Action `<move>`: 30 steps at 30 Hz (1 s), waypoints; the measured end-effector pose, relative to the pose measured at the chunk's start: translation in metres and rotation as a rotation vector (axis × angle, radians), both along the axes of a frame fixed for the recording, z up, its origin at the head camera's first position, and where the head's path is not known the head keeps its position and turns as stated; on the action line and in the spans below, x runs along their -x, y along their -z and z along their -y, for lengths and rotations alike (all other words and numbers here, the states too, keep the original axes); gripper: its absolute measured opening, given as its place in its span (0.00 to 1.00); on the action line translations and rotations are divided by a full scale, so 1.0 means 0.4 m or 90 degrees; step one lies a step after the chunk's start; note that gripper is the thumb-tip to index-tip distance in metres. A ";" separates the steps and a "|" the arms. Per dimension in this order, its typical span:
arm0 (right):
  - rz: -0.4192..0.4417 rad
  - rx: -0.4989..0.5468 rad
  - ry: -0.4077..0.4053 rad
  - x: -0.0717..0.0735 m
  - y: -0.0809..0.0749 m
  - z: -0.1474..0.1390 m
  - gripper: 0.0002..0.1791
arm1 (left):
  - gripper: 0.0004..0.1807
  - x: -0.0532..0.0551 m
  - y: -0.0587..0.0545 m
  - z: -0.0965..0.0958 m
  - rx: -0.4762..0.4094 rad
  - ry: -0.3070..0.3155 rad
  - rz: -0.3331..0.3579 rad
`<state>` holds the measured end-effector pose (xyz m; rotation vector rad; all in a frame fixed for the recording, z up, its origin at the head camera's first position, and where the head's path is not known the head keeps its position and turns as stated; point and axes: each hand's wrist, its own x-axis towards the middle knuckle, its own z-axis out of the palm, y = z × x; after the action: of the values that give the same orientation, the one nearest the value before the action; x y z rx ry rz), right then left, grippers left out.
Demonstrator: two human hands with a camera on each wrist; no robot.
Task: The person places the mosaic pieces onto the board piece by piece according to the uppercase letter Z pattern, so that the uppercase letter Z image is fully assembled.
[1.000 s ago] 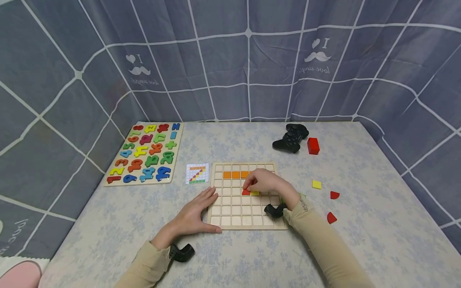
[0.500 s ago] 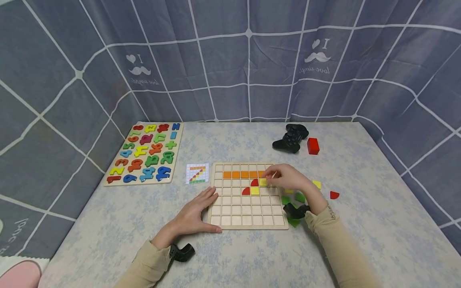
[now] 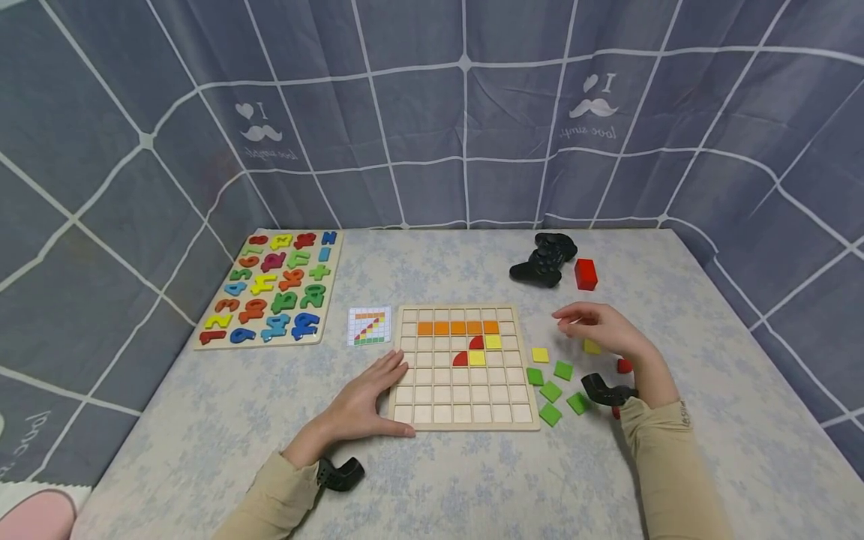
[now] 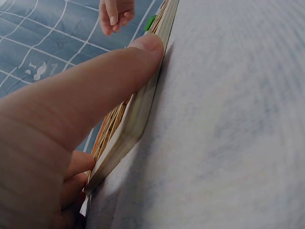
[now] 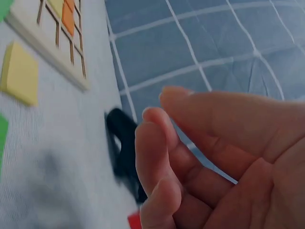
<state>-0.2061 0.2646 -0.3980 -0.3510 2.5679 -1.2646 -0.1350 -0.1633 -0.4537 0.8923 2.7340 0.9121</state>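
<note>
A wooden grid board [image 3: 439, 394] lies mid-table, bearing a row of orange square tiles [image 3: 458, 328]. Below that row sit two yellow square tiles [image 3: 493, 342] and two red quarter-round tiles [image 3: 460, 359]. My left hand [image 3: 364, 397] rests against the board's lower left corner, its thumb [image 4: 109, 78] along the near edge. Right of the board, my right hand [image 3: 601, 328] hovers with loosely bent fingers [image 5: 151, 145] and nothing between them. Beneath it lies a loose yellow tile [image 3: 592, 347], partly covered, and a red piece [image 3: 624, 365] shows by the wrist.
Several green tiles [image 3: 563, 370] and a yellow tile [image 3: 540, 355] lie right of the board. A pattern card [image 3: 369, 327] is at its left. Farther off are a number puzzle board [image 3: 270, 289], a black game controller [image 3: 545, 259] and a red block [image 3: 586, 274].
My right hand has left the board and moved right, over the loose pieces. A red and a yellow tile now show in the row under the orange ones. My left hand stays put.
</note>
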 end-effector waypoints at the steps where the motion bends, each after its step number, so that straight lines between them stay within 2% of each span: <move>1: 0.005 0.007 0.007 0.001 0.003 -0.010 0.22 | 0.59 -0.001 -0.001 0.000 -0.001 -0.001 0.002; 9: 0.058 0.014 0.055 0.000 0.030 -0.067 0.26 | 0.58 -0.002 -0.002 0.002 -0.004 0.001 0.001; 16: 0.097 0.035 0.069 -0.004 0.043 -0.099 0.29 | 0.58 -0.002 -0.001 0.001 -0.005 0.000 0.000; 26: 0.117 -0.008 0.068 -0.001 0.064 -0.121 0.31 | 0.59 -0.001 0.001 0.000 0.000 -0.004 0.001; 30: 0.122 -0.022 0.083 0.004 0.074 -0.121 0.32 | 0.59 0.000 0.005 0.001 0.002 -0.004 -0.004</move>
<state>-0.2075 0.3129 -0.4278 -0.0522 2.4790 -1.2292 -0.1350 -0.1635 -0.4555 0.8870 2.7444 0.9081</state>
